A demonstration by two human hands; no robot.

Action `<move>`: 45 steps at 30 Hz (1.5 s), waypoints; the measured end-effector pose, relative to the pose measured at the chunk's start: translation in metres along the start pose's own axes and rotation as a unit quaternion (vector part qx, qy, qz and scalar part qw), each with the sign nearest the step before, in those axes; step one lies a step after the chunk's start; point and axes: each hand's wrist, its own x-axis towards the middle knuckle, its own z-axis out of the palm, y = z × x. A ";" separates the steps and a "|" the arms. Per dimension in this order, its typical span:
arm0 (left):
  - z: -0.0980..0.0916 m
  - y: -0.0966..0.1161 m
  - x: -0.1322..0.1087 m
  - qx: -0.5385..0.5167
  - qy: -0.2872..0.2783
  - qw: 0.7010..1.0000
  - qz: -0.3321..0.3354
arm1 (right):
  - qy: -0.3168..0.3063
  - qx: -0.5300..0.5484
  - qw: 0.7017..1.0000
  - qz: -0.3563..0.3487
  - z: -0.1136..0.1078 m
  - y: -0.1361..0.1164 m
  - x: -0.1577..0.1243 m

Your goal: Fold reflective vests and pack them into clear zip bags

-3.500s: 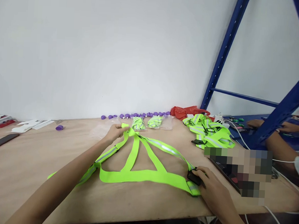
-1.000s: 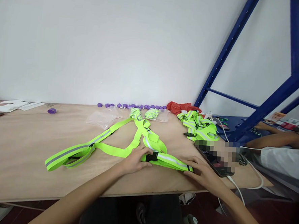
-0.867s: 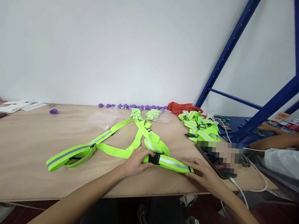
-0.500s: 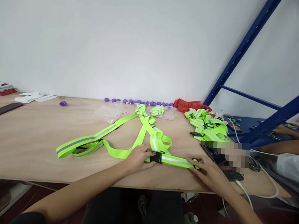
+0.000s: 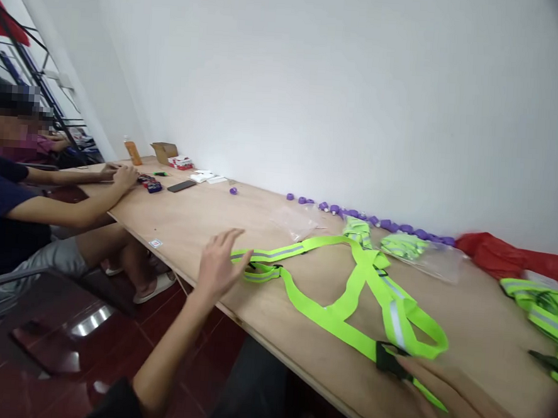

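Note:
A neon green harness of reflective straps [image 5: 317, 312] lies spread over the wooden table. My left hand [image 5: 219, 265] is at the harness's left end, fingers apart and raised, in front of the looped strap; nothing shows in its grasp. At the lower right, my right hand [image 5: 461, 397] is blurred, its fingertips at the black buckle [image 5: 390, 361] on the near strap. Whether those fingers grip the buckle is unclear.
Bagged green straps [image 5: 402, 245] and a row of purple caps [image 5: 386, 225] line the wall side. More green straps [image 5: 553, 314] and red plastic [image 5: 494, 254] are at right. A seated person [image 5: 71, 202] works at the table's far left, near a dark phone [image 5: 182, 186].
The view has swung left, bringing a seated person into sight. My left hand has left the buckle and moved to the harness's left end. My right hand has moved from the strap's end to the buckle.

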 end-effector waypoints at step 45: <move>0.024 -0.041 0.038 0.031 -0.396 0.892 0.218 | -0.092 0.022 0.994 0.050 0.097 -0.040 0.051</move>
